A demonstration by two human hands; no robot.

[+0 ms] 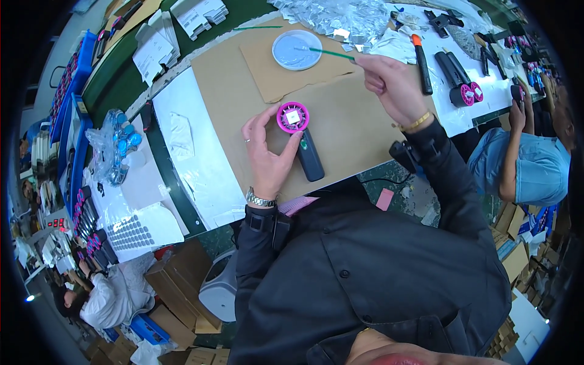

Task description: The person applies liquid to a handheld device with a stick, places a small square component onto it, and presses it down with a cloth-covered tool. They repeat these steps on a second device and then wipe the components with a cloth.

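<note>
My left hand [269, 159] grips a dark-handled device [311, 159] by its round head, which has a bright pink rim and a white square in its middle. Thumb and fingers close around the rim, while the handle lies on the brown board, pointing toward me. In my right hand [394, 85], a thin green stick [331, 54] is pinched between the fingertips. Its far end reaches over a shallow white dish [275, 59] holding a clear, wet-looking substance. Whether the stick's tip touches that substance, I cannot tell.
The dish stands on a cardboard sheet [261, 79] atop a brown board [216, 73]. An orange-and-black tool [421, 67] and more pink-ended devices [465, 94] lie to the right. Small clear packets [340, 21] are heaped at the back. A co-worker in blue [529, 164] sits at right.
</note>
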